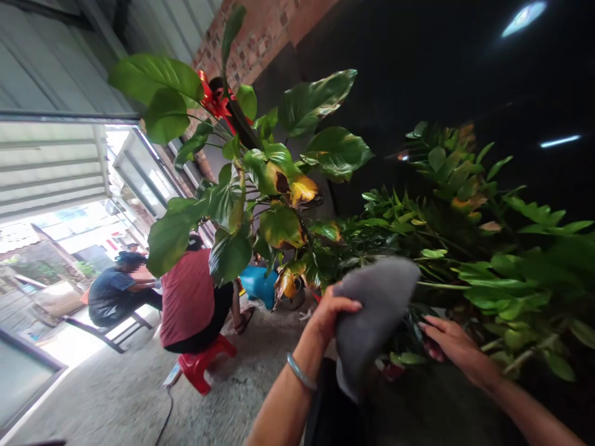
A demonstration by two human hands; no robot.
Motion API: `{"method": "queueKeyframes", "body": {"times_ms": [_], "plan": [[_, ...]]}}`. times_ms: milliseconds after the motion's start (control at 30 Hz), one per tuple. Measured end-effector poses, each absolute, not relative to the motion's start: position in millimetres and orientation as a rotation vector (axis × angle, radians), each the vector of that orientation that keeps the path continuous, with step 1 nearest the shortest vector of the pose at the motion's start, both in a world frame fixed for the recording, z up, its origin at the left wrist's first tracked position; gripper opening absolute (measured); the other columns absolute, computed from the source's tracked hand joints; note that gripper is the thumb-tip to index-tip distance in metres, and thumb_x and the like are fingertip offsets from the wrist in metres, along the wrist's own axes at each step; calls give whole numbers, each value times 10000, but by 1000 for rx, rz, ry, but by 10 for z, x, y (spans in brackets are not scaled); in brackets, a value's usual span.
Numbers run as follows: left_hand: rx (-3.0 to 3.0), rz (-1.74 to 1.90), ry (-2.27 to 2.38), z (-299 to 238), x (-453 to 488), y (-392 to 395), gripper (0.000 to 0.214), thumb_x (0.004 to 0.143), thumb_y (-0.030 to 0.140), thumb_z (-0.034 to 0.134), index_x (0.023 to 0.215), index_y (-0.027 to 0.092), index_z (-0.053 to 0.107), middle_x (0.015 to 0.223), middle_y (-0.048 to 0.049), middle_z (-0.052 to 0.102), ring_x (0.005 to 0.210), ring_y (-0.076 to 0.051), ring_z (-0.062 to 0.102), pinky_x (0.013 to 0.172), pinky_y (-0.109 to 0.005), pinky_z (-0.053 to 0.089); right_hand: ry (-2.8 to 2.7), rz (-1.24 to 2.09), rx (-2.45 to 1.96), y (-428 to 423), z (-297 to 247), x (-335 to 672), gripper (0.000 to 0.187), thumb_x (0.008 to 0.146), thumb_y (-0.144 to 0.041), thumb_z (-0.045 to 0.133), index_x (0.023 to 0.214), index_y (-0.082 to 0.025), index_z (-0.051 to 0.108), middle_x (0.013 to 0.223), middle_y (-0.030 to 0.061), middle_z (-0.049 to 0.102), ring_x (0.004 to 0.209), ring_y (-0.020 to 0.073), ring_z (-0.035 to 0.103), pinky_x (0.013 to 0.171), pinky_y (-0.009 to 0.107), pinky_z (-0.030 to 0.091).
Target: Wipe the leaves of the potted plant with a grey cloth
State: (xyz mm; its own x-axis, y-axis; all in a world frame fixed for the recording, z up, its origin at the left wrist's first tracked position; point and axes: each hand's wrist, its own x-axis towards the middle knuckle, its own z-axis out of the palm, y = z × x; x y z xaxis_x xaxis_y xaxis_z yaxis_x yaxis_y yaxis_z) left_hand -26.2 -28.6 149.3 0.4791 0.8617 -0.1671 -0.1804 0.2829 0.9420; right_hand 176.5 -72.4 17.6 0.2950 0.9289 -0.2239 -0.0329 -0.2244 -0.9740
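Observation:
My left hand (328, 310), with a bangle on its wrist, grips a piece of grey cloth (376, 310) that hangs down in front of me. At the right, my right hand (449, 344) reaches in among the foliage, its fingers closed around a dark green leaf (416, 325); shadow partly hides the fingertips. Close to both hands spreads a bushy green plant (502, 279). A taller plant with broad leaves (274, 164), some yellow and brown at the edges, rises ahead, a red ribbon bow (216, 99) tied near its top.
A person in a red top (188, 300) sits on a red plastic stool (204, 365). Farther left, another person (111, 291) sits on a bench near the open doorway. A blue object (258, 285) stands behind the tall plant. A cable (168, 409) lies on the concrete floor (246, 396).

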Motion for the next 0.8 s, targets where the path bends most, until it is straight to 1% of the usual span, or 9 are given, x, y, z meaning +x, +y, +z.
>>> {"method": "queueKeyframes", "body": {"times_ms": [67, 133, 267, 367, 467, 533, 600, 667, 800], "plan": [[997, 973, 813, 1620, -166, -154, 399, 408, 215, 713, 800, 140, 699, 664, -21, 679, 591, -171, 585, 602, -303, 460, -812, 1148, -1507, -722, 205, 1756, 170, 623, -383, 529, 685, -227, 555, 386, -44, 495, 362, 148, 504, 362, 246, 377], [992, 1009, 864, 1569, -36, -90, 344, 429, 246, 719, 757, 150, 691, 633, -10, 662, 582, -164, 576, 603, -302, 457, -773, 1154, -1492, -704, 224, 1744, 166, 628, -372, 535, 712, -230, 549, 389, -48, 503, 363, 152, 508, 370, 252, 389], [1236, 622, 968, 1202, 10, -236, 276, 367, 162, 735, 639, 145, 696, 567, 7, 637, 546, -149, 531, 572, -289, 426, -769, 1191, -1452, -689, 222, 1748, 126, 621, -349, 564, 621, -227, 533, 355, -45, 476, 336, 152, 492, 347, 248, 367], [1292, 485, 903, 1187, -197, -333, 320, 353, 129, 740, 673, 139, 720, 582, 10, 653, 562, -155, 538, 581, -285, 424, -790, 1227, -1437, -724, 216, 1763, 133, 606, -348, 590, 595, -222, 548, 347, -38, 483, 336, 156, 502, 334, 239, 360], [1159, 723, 798, 1447, -355, -221, 374, 422, 170, 707, 792, 119, 726, 663, -23, 696, 610, -188, 589, 615, -298, 448, -779, 1228, -1437, -758, 238, 1762, 147, 593, -356, 615, 601, -220, 560, 383, -23, 540, 354, 149, 518, 353, 241, 392], [1048, 913, 811, 1564, -342, -88, 349, 447, 227, 709, 780, 122, 703, 646, -23, 687, 589, -179, 591, 609, -296, 457, -758, 1214, -1434, -759, 264, 1750, 157, 591, -361, 626, 614, -217, 566, 393, -22, 552, 359, 143, 519, 362, 241, 404], [989, 992, 862, 1518, -256, -7, 335, 449, 277, 725, 754, 144, 682, 609, -5, 670, 556, -161, 579, 599, -292, 467, -741, 1199, -1421, -742, 284, 1736, 162, 593, -359, 633, 609, -216, 559, 395, -25, 550, 357, 135, 512, 358, 235, 398], [1041, 919, 909, 1335, -171, -35, 342, 413, 245, 747, 738, 154, 688, 596, 8, 666, 541, -153, 568, 586, -287, 467, -727, 1188, -1415, -722, 292, 1725, 171, 594, -350, 641, 572, -217, 534, 382, -29, 534, 343, 127, 497, 343, 227, 381], [1285, 527, 944, 1076, -258, -276, 314, 350, 124, 758, 660, 147, 712, 575, 29, 654, 542, -139, 543, 553, -257, 432, -686, 1183, -1439, -720, 288, 1728, 133, 596, -309, 634, 581, -220, 536, 350, -35, 516, 307, 130, 477, 317, 228, 364]]}}
